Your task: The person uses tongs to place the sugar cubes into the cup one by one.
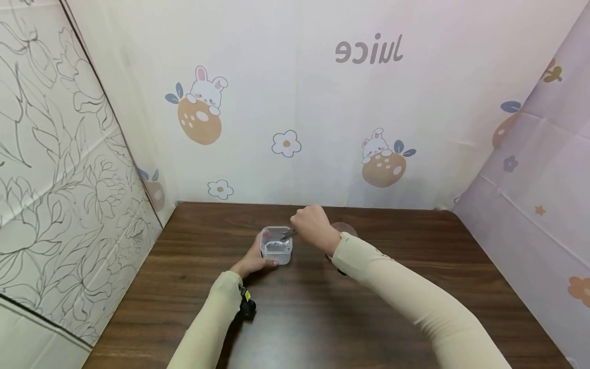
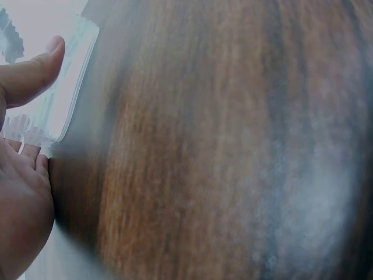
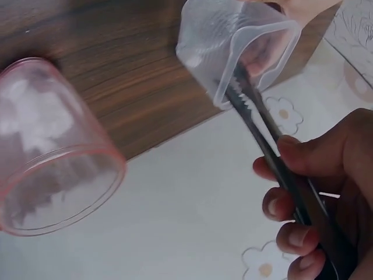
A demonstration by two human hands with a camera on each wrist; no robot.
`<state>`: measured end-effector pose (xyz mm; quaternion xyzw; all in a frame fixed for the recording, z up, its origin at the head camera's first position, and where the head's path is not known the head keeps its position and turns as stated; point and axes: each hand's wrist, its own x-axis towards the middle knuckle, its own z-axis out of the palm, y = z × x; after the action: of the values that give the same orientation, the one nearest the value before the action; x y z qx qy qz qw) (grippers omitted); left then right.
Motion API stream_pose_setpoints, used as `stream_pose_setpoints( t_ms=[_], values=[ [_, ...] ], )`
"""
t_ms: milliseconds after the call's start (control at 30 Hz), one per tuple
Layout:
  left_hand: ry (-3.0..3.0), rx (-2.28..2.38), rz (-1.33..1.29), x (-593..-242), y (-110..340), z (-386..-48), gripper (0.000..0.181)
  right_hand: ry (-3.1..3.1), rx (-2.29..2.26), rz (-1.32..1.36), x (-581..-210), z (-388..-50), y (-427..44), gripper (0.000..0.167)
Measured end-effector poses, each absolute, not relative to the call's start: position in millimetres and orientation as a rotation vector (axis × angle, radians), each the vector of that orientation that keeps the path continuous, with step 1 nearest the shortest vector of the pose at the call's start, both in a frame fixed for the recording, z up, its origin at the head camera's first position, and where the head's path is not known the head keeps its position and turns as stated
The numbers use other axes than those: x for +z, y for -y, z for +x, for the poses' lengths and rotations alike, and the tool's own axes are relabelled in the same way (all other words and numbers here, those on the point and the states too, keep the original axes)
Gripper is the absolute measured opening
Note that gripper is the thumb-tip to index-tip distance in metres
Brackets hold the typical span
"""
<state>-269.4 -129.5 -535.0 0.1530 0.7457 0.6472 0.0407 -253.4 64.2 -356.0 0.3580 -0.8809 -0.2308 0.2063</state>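
A clear plastic container (image 1: 278, 259) with a squarish open top stands on the table. My left hand (image 1: 254, 260) holds its left side, and in the left wrist view the thumb (image 2: 41, 73) lies along the wall. My right hand (image 3: 332, 192) grips a pair of dark metal tongs (image 3: 265, 134) with serrated edges. The tongs' tips reach through the container's mouth; whether they pinch anything cannot be made out. Something clear and shiny shows inside the container, its kind unclear. Partly behind my right hand stands a pink see-through cup (image 3: 64, 140) with whitish, blurred patches inside.
The brown wooden table (image 1: 184, 318) meets a patterned cloth wall (image 1: 295, 174) at its back edge. More cloth hangs at the left and right. A small black device (image 1: 247, 307) sits at my left wrist.
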Motion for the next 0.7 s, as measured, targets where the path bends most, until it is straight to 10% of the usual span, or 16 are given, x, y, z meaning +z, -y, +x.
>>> stream_pose_setpoints(
  t_ms=[700],
  values=[
    [-2.247,1.95,0.453,-529.1,130.8,-268.7,0.107,2.74,-1.042,0.7,-357.7,-255.3,-0.3,0.018]
  ],
)
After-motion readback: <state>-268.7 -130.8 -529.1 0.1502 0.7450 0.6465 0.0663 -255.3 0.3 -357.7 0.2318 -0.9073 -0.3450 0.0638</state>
